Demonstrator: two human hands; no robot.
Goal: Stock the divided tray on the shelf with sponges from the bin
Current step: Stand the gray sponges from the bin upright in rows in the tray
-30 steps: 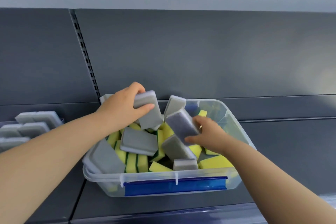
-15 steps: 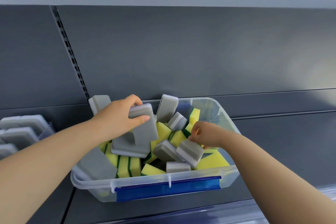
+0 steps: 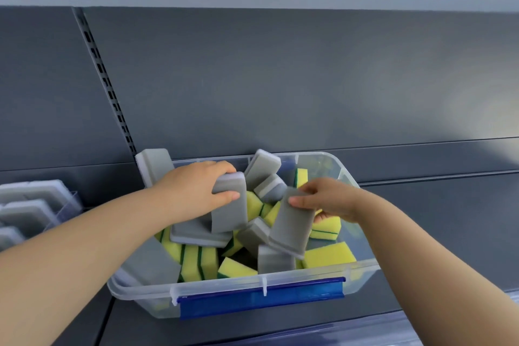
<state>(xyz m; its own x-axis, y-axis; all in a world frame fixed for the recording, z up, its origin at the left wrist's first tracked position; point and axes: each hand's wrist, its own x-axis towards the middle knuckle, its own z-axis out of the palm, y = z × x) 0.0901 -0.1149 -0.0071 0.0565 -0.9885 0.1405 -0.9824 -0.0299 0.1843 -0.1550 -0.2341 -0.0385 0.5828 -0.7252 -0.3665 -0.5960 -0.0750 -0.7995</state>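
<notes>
A clear plastic bin (image 3: 362, 270) with a blue front clip stands on the dark shelf, filled with several grey and yellow-green sponges. My left hand (image 3: 193, 194) grips one upright grey sponge (image 3: 229, 209) above the bin's left half. Over the bin's right half, my right hand (image 3: 325, 198) pinches the top edge of another grey sponge (image 3: 292, 226), which hangs tilted. The divided tray (image 3: 67, 206) sits at the far left edge and holds several grey sponges standing in rows; much of it is cut off by the frame.
A grey sponge (image 3: 154, 163) leans on the bin's back left corner against the shelf's back panel (image 3: 280, 78). A slotted upright rail (image 3: 109, 87) runs down the panel. The shelf's front edge (image 3: 309, 331) lies just below the bin.
My right hand dropped the first grey sponge, reached down into the bin and has now lifted another grey sponge. My left hand keeps hold of its sponge, barely moved.
</notes>
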